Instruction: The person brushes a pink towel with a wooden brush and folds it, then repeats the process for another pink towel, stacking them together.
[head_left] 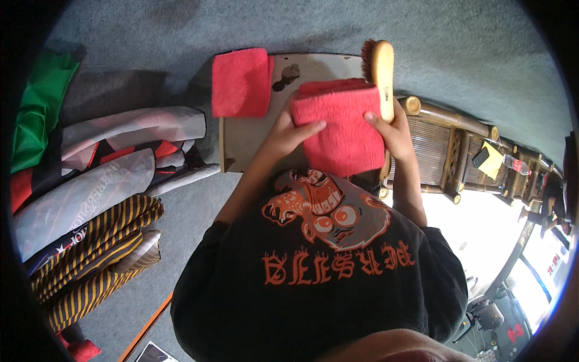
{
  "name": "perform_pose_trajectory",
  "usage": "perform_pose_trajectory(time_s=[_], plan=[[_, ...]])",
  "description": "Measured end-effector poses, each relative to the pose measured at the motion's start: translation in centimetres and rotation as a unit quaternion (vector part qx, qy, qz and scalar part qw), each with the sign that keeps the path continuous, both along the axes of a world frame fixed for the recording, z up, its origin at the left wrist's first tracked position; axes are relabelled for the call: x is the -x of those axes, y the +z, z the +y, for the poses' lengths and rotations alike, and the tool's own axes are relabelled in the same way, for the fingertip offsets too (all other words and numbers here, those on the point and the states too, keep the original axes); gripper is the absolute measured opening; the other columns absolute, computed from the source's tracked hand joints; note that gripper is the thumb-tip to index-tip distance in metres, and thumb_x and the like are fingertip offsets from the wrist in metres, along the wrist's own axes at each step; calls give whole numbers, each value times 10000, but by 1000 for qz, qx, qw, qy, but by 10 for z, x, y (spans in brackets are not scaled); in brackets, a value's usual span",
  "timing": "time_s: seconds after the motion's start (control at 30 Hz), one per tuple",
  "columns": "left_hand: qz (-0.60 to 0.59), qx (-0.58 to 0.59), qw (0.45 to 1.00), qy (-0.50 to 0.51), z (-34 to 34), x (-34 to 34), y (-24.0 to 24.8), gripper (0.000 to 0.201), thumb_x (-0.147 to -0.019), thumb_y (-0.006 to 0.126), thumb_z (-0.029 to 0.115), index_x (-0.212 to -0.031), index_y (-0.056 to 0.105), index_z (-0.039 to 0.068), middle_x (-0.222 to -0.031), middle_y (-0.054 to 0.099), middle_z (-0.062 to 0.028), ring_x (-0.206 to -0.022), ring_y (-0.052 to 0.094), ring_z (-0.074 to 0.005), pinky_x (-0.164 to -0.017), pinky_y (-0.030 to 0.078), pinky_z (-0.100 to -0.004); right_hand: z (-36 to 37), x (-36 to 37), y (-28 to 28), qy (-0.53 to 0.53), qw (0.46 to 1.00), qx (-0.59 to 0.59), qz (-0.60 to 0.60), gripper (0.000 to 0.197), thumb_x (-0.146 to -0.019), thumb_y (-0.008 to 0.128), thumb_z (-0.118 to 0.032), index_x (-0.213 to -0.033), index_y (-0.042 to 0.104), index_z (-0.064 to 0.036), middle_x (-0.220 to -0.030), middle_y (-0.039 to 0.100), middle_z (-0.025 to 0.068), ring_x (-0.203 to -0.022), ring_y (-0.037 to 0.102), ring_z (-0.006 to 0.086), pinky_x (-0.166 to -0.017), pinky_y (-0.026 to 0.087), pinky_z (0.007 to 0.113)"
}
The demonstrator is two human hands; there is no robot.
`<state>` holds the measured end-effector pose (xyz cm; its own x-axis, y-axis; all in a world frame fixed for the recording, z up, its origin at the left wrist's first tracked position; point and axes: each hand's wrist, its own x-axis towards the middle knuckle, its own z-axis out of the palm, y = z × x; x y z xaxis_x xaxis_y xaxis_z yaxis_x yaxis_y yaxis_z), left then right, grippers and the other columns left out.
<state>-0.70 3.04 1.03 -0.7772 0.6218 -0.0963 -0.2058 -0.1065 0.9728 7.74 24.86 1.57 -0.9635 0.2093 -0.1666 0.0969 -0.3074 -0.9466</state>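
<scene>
A folded red towel (341, 130) is held up in front of my chest between both hands. My left hand (289, 130) grips its left side, the thumb lying across the front. On the right edge my right hand (395, 133) is closed round the cloth, thumb in front and fingers hidden behind. A brush (384, 72) with a pale wooden handle and dark bristles points upward just above my right hand. Its lower end meets that hand; whether the hand grips it I cannot tell. Another folded red towel (241, 83) lies at the small table's far left corner.
Beneath my hands stands a small pale table (241, 145) with a dark worn patch. Bundled clothes (108, 175), some striped (99, 253), lie on the grey carpet (187, 199) at left. Bamboo furniture (446, 120) at right carries a yellow item (490, 160) and a bottle (515, 164).
</scene>
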Motion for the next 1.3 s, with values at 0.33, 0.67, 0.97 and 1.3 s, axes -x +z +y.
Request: perform_pose_trajectory(time_s=[0.33, 0.67, 0.97, 1.3], plan=[[405, 276, 854, 176, -12, 19, -11, 613, -781, 715, 224, -1288, 439, 18, -1267, 483, -193, -1173, 438, -377, -1028, 309, -480, 8, -17, 2, -40, 996, -75, -24, 352, -957, 550, -302, -1137, 519, -1, -746, 563, 4, -590, 479, 35, -496, 367, 187], [471, 421, 772, -68, 38, -23, -5, 1074, -595, 803, 470, -1464, 254, 159, -1523, 113, -223, -1334, 132, -573, -1043, 179, -681, -11, -11, 4, -13, 996, -83, -5, 468, -885, 663, -254, -1232, 510, 20, -778, 581, -9, -607, 507, 44, -505, 396, 186], [474, 413, 774, -72, 36, -14, -18, 963, -633, 782, 319, -1456, 296, 205, -1526, 133, -213, -1319, 169, -584, -1049, 176, -681, 6, -12, -21, -5, 979, -95, -179, 529, -846, 681, -241, -1271, 501, 17, -782, 608, 16, -608, 510, 56, -518, 397, 199], [334, 218, 916, -47, 7, 8, -4, 651, -760, 653, 60, -1370, 426, 76, -1437, 377, -209, -1352, 312, -400, -1118, 219, -466, 1, -7, -41, -12, 966, -162, -202, 577, -835, 690, -311, -1250, 499, 41, -740, 595, 23, -622, 527, 68, -537, 416, 217]])
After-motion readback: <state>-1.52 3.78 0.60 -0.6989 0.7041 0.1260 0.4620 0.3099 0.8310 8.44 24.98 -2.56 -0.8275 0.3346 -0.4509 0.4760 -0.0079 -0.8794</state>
